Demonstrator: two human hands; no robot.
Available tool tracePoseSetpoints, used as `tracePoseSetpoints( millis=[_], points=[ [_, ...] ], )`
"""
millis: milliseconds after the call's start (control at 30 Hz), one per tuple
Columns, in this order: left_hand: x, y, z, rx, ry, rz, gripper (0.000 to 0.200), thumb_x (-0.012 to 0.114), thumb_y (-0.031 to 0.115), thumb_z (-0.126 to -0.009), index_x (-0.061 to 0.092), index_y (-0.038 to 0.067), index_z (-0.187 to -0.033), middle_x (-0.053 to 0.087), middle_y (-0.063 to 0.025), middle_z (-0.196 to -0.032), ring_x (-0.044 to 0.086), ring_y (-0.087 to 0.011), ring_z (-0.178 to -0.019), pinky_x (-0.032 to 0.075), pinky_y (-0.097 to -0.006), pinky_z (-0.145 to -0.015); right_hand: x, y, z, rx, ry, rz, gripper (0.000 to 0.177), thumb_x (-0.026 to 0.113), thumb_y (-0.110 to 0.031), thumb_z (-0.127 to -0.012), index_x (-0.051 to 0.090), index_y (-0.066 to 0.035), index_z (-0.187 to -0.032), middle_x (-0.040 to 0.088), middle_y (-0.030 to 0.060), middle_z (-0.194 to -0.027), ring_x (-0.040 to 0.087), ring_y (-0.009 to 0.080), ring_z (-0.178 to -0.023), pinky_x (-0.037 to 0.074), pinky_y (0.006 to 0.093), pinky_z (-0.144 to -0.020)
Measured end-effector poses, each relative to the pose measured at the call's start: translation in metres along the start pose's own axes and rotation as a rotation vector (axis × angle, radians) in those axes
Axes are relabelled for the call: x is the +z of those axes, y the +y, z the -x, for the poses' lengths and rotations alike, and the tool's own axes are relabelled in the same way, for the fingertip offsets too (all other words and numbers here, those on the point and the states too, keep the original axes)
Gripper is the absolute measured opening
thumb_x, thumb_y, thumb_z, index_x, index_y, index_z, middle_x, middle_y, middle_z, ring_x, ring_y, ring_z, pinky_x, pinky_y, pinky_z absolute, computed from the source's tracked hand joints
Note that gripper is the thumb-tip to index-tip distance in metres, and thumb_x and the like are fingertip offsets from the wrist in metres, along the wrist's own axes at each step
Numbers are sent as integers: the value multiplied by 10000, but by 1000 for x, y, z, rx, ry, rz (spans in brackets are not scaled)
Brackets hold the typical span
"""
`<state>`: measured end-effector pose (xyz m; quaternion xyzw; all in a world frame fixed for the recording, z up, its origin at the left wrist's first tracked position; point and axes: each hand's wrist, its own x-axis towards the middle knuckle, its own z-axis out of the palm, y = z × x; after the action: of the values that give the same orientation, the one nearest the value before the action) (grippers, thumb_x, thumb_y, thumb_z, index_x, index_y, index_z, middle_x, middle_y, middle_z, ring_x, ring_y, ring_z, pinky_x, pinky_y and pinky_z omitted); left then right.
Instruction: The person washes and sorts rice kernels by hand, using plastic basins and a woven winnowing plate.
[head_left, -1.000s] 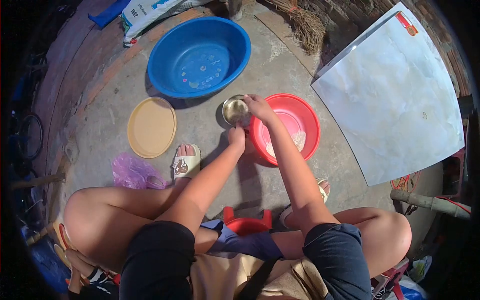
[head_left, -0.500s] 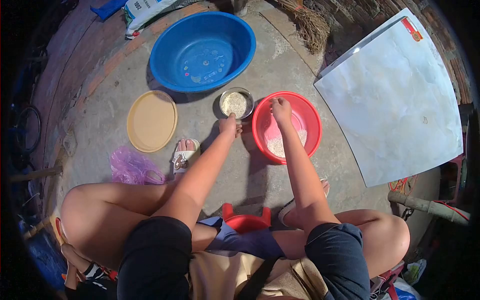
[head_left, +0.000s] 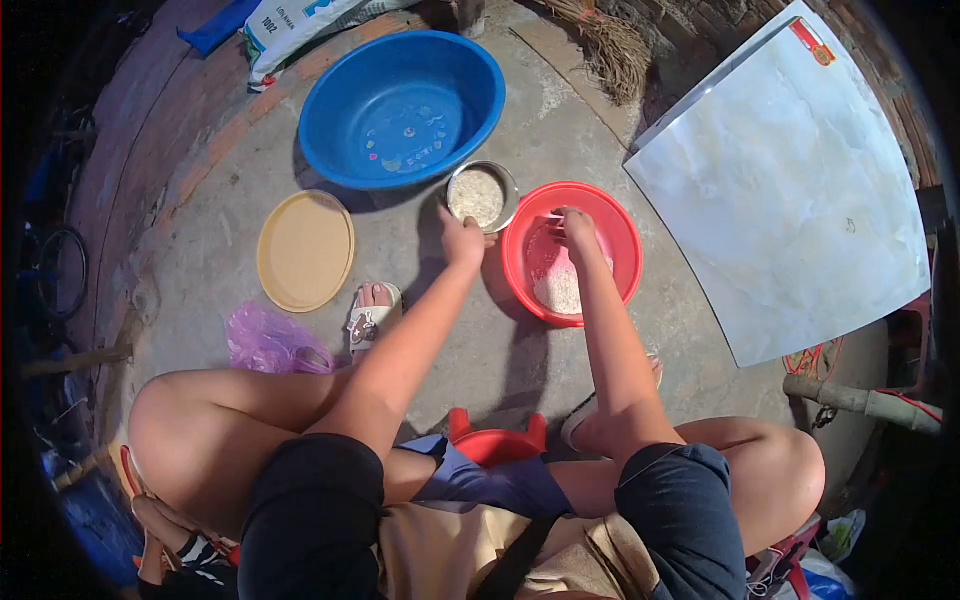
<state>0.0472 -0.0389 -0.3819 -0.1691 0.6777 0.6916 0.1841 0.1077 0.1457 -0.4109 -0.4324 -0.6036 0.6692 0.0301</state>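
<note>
My left hand (head_left: 463, 240) grips the near rim of a metal bowl (head_left: 513, 190), thumb over the edge and fingers beneath. Pale grains that look like rice (head_left: 477, 196) lie in the bowl, which is slightly tilted. Over the red plastic basin (head_left: 622, 205), my right hand (head_left: 577, 232) hangs with its fingers apart, pointing left. More of the pale grains (head_left: 560, 292) are heaped at the near side of the basin floor, partly hidden by my right forearm.
A large blue tub (head_left: 330, 145) stands behind the bowl. Left lie a round tan lid (head_left: 306, 252) and a purple plastic bag (head_left: 268, 340). A marbled white panel (head_left: 780, 200) is at right, a straw broom (head_left: 612, 60) at the back. Another person's hand (head_left: 155, 522) shows at lower left.
The metal bowl has come up and slightly right with my left hand, toward the basin. My right hand has lowered a little into the basin, and its closed fingers have spread.
</note>
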Motion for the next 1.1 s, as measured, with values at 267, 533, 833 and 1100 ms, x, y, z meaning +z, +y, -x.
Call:
tracePoseSetpoints(
  millis=[267,533,833,1100],
  points=[
    [19,16,33,681,-79,-612,786,473,-10,-760,117,310,-1384,577,-208,-810,581,-386,-682,453,-472,-626,-6,-14,-6,194,-331,-494,467,273,-437,-932,495,-32,-1002,593,128,-852,574,238,-747,468,389,-717],
    [23,11,38,1095,-375,-781,781,535,-80,-714,276,333,-1324,294,-198,-1228,516,-420,-946,474,-453,-769,-21,-34,10,80,-343,-576,493,270,-430,-930,530,-45,-1095,584,109,-1061,566,230,-949,438,388,-870],
    [38,27,37,1113,-227,-529,664,486,-45,-783,259,254,-1330,310,-219,-1249,509,-419,-967,469,-462,-770,-36,-32,7,-35,-250,-201,496,331,-463,-912,516,-64,-1142,558,76,-1051,551,195,-945,438,369,-834],
    [50,32,20,18,-501,98,633,449,38,-853,86,138,-1363,254,-170,-1344,450,-353,-1118,566,-412,-695,-39,-54,26,-350,-310,2,491,571,-274,-838,417,-83,-1263,573,116,-989,572,153,-748,485,288,-640]
  ],
)
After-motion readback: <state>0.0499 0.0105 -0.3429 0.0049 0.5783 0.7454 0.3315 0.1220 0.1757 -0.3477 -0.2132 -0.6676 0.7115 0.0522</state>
